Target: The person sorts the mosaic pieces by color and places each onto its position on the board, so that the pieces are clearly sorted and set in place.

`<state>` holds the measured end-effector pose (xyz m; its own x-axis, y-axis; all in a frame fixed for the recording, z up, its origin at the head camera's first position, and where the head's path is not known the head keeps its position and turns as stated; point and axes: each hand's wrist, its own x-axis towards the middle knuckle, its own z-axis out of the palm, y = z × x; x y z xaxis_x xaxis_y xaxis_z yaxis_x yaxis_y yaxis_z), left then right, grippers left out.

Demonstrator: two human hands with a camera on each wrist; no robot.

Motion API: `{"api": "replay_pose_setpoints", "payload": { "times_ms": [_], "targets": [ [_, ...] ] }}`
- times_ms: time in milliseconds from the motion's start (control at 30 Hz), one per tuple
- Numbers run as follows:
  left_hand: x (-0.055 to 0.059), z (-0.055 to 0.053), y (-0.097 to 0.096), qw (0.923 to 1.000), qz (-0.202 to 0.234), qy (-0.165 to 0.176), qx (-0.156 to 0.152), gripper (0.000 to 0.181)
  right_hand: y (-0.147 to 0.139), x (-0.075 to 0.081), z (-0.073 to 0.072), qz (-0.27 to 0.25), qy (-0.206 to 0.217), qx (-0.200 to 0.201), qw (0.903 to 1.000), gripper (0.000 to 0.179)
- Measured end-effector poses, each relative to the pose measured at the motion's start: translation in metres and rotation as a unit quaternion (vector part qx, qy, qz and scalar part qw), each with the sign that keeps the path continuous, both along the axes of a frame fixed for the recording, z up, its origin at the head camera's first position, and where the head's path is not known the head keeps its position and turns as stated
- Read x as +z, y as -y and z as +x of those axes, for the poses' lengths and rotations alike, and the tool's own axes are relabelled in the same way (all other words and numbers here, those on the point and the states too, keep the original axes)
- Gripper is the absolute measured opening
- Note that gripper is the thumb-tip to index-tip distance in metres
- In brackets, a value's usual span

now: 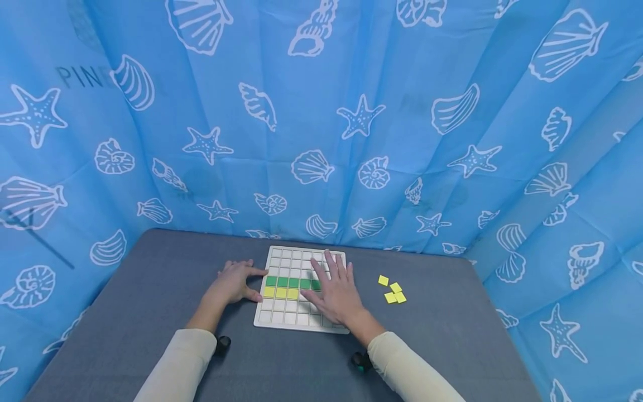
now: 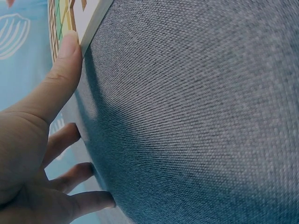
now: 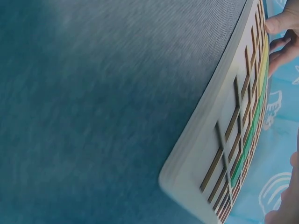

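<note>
A white gridded board [image 1: 273, 318] lies on the grey cloth, with a row of green tiles [image 1: 282, 281] across it. Below that row, yellow tiles [image 1: 281, 293] fill the leftmost squares. My left hand [image 1: 233, 282] rests at the board's left edge; its thumb [image 2: 68, 46] touches the rim in the left wrist view, and the other fingers spread down by the cloth. Spread wide, the fingers of my right hand [image 1: 337, 293] lie over the board's right half and hide part of the grid. Only a bit of that hand [image 3: 285, 200] shows in the right wrist view.
Several loose yellow tiles [image 1: 395, 288] lie on the cloth to the right of the board. A blue curtain [image 1: 321, 134] with white shell prints hangs behind the table [image 1: 427, 346] and along its sides. Black wrist cameras [image 1: 222, 345] sit below both wrists.
</note>
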<state>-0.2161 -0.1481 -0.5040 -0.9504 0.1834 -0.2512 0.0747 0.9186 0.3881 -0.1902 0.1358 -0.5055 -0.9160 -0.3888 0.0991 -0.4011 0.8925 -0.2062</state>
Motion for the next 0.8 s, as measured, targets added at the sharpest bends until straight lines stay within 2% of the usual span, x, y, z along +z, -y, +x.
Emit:
{"api": "replay_pose_setpoints", "payload": {
  "times_ms": [200, 433, 633, 800],
  "targets": [
    [0.000, -0.001, 0.000, 1.0000, -0.001, 0.001, 0.000, 0.077, -0.014, -0.004, -0.003, 0.011, -0.005, -0.005, 0.9999, 0.081],
    [0.002, 0.001, 0.000, 1.0000, -0.002, -0.005, -0.002, 0.076, -0.034, -0.009, -0.013, 0.031, 0.002, -0.014, 0.9994, 0.085],
    [0.002, 0.002, -0.001, 1.0000, -0.004, -0.003, 0.000, 0.076, -0.048, -0.011, -0.014, 0.023, -0.009, -0.028, 0.9993, 0.083],
    [0.005, 0.003, -0.002, 0.9999, -0.002, -0.010, -0.005, 0.075, -0.060, -0.010, -0.011, 0.005, 0.002, -0.047, 0.9989, 0.080]
  ]
}}
